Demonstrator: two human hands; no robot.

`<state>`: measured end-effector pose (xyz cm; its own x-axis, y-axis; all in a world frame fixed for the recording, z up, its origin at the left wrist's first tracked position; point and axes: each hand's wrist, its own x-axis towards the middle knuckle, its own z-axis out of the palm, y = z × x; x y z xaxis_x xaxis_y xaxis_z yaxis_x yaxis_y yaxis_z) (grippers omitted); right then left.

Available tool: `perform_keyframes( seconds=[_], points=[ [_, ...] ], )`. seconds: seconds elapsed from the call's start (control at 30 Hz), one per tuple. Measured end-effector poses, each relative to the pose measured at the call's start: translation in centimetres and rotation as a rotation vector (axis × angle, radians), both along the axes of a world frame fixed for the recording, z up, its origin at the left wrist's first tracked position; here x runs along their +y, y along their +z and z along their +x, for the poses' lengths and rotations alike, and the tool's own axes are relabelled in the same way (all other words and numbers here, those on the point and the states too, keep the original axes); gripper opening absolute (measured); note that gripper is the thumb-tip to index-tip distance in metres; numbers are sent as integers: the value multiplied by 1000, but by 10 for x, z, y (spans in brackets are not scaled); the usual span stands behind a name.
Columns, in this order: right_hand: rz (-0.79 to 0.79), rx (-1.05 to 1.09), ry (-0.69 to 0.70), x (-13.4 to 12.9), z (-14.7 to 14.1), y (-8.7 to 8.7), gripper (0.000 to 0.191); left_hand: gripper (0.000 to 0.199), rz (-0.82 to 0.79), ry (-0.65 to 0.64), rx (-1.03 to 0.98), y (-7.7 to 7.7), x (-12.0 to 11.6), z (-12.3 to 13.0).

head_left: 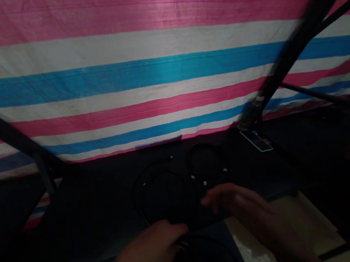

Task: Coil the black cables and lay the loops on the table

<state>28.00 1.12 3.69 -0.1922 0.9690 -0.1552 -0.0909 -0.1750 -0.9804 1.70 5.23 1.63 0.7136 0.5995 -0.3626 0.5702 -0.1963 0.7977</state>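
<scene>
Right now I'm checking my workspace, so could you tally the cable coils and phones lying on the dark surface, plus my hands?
Cable coils: 2, a wider left coil and a smaller right coil
Phones: 1, the phone
Hands: 2, your left hand and right hand
Total: 5

On the table (77, 215), a phone (255, 140) lies right of cables (213, 179).

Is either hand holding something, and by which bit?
The left hand seems to grip a cable; which part is too dark to tell. The right hand looks empty.
</scene>
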Motion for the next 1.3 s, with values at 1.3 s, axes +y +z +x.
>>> perform_keyframes(
  seconds=[1.3],
  points=[
    [-29, 268, -847, 66, 11, -97, 56, 43, -404, 1121, -952, -70, 112, 139]
  ],
)
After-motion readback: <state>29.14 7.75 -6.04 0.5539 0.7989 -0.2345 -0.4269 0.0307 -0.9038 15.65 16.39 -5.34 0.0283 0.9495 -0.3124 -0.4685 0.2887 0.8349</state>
